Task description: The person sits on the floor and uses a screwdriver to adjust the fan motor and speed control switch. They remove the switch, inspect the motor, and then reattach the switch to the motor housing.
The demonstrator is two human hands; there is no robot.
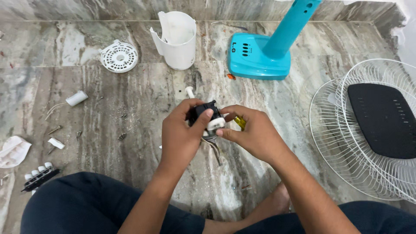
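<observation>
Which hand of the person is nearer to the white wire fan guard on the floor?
The right hand. The white wire fan guard lies at its right, apart from it. The left hand is farther away, beyond the small black motor part both hands hold.

Probably home floor as makeshift repair spot: marble floor [108, 112], dismantled fan base [259, 55], wire grilles [329, 125], loose screws [55, 129].

Small black-and-white motor part [207, 118], held aloft

On the marble floor [130, 108] stood a teal fan base [259, 55] at one o'clock, a white housing [177, 41] at twelve, a round vented cover [119, 56] at eleven, wire fan guards [346, 143] at three, and loose screws [55, 129] at nine.
</observation>
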